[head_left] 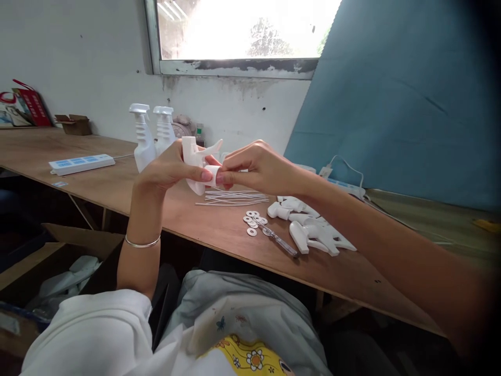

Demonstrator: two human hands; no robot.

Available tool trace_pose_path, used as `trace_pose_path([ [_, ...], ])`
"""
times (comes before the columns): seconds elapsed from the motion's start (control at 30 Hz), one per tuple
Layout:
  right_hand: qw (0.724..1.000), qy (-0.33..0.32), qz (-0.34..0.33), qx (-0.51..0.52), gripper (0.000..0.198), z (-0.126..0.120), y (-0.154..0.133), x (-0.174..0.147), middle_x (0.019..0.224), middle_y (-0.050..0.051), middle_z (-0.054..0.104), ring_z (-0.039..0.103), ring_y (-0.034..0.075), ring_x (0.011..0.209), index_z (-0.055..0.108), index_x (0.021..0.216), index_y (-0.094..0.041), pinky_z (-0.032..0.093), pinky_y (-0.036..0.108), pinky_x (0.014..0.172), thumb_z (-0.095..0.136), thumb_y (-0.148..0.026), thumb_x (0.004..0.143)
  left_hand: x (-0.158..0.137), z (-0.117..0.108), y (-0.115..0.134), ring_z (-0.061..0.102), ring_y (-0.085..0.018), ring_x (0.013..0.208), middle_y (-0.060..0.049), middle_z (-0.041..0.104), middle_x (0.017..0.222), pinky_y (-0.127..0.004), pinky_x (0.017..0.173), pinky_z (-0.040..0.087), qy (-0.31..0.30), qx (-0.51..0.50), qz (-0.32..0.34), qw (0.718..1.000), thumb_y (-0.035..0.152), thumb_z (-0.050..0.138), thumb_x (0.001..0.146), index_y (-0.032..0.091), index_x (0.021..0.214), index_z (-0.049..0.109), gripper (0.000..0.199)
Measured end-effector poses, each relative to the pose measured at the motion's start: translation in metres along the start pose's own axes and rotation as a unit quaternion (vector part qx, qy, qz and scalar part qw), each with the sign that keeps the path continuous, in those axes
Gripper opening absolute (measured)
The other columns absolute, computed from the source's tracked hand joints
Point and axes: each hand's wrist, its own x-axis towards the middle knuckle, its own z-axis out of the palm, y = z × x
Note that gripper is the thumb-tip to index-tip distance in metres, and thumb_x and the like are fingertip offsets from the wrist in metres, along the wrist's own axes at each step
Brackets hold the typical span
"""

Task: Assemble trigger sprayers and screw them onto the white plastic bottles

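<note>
My left hand (pixel 170 167) is closed around a white trigger sprayer head (pixel 190 151), held sideways above the table with its screw collar facing right. At the collar's open end, the fingers of my right hand (pixel 256 164) are pinched together and touching the rim. Whatever small part they hold, if any, is hidden by the fingertips. Below lie several thin white dip tubes (pixel 235 197) and a small pile of white ring washers (pixel 252 230). A slim tool with a clear handle (pixel 282 243) rests against the washers. More white sprayer heads (pixel 313 230) are heaped beneath my right forearm.
Two white spray bottles (pixel 144 138) stand behind my left hand. A power strip (pixel 83 164) lies on the wooden table (pixel 188 230) at left, with a small cardboard box (pixel 73 125) farther back. Below the table edge at left is an open carton (pixel 23 266). A blue sheet (pixel 399 104) hangs at right.
</note>
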Motion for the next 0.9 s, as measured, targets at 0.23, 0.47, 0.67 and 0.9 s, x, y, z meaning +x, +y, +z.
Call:
trace_pose_path([
  [0.23,0.987,-0.009,0.037,0.155,0.041,0.02,0.023,0.004,0.051,-0.003,0.047,0.038,0.004,0.05,0.061,0.065,-0.011,0.029,0.021,0.049,0.05,-0.044,0.085,0.001,0.002,0.007,0.059,-0.015,0.056,-0.003,0.063,0.059,-0.022,0.048,0.044,-0.093,-0.011,-0.039,0.995,0.024,0.079,0.048,0.015,0.065,0.068,0.021],
  [0.47,0.956,-0.095,0.058,0.272,0.041,0.01,0.018,0.001,0.057,0.001,0.055,0.052,0.009,0.059,0.062,0.061,-0.011,0.042,0.025,0.058,0.055,-0.047,0.08,-0.015,-0.042,-0.009,0.06,-0.019,0.049,-0.005,0.062,0.053,-0.027,0.045,0.046,-0.035,-0.085,0.029,0.995,0.036,0.081,0.039,0.013,0.058,0.062,0.035],
  [0.67,0.974,-0.108,0.184,0.069,0.031,0.033,0.064,-0.007,0.051,-0.003,0.048,0.038,0.006,0.048,0.067,0.072,-0.013,0.034,0.024,0.057,0.053,-0.038,0.083,-0.015,-0.054,-0.012,0.052,-0.009,0.042,-0.001,0.068,0.061,-0.019,0.039,0.04,0.058,-0.18,0.096,0.977,0.045,0.077,0.051,0.019,0.072,0.062,0.038],
  [0.9,0.981,-0.133,0.139,-0.016,0.032,0.093,0.105,0.001,0.098,0.011,0.063,0.052,0.012,0.081,0.062,0.107,-0.01,0.036,0.024,0.076,0.037,-0.023,0.092,0.009,-0.004,-0.002,0.06,-0.01,0.057,-0.004,0.067,0.074,-0.02,0.052,0.049,0.156,-0.264,-0.005,0.952,0.018,0.052,0.084,0.015,0.078,0.056,0.008],
])
